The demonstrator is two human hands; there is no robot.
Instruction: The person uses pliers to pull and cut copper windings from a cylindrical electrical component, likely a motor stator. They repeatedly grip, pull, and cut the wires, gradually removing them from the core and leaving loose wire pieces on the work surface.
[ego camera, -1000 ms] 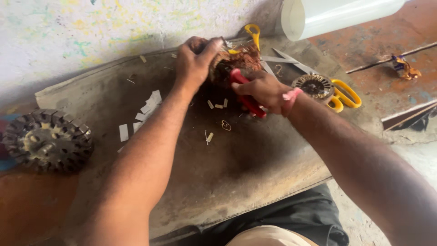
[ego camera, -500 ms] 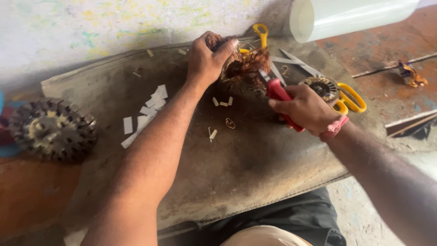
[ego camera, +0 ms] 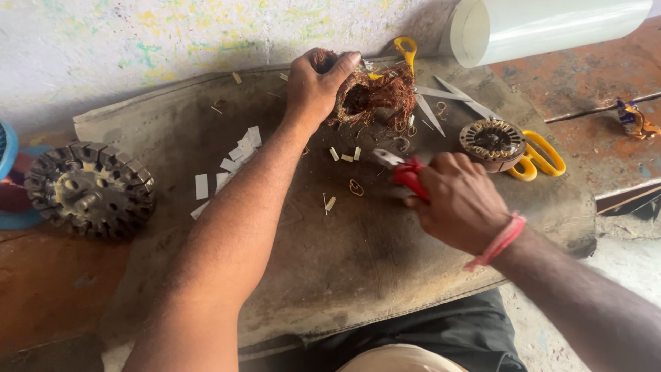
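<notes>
No packages, labels, signs, screens.

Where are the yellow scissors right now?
In the head view the yellow scissors lie at the right of the mat, handles beside the small stator, just beyond the right hand.

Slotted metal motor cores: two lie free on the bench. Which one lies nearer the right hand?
The small round core beside the yellow-handled scissors; the large dark one lies far left.
</notes>
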